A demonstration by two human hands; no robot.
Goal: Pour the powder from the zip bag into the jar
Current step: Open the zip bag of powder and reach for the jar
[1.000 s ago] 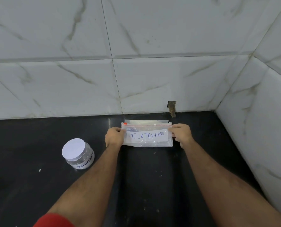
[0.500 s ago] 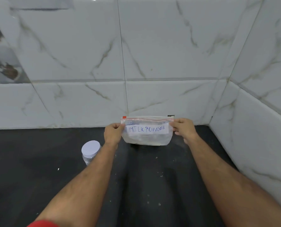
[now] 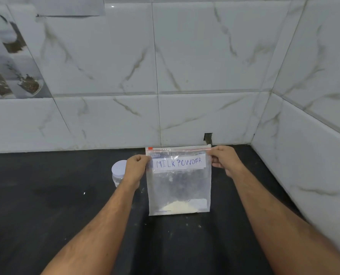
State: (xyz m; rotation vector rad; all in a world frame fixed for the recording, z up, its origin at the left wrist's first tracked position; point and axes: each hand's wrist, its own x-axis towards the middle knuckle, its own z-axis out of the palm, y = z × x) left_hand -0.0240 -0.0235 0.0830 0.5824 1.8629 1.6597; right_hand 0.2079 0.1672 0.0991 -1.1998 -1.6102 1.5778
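Bag (image 3: 178,187) top between pinching fingers (image 3: 214,155)

A home kitchen: black stone counter (image 3: 46,215), marble-look wall tiles (image 3: 204,56), spice-jar picture tile (image 3: 10,62).

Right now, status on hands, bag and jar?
Left hand, right hand pinch zip bag top corners. Bag sealed, powder at bottom. Jar lidded.
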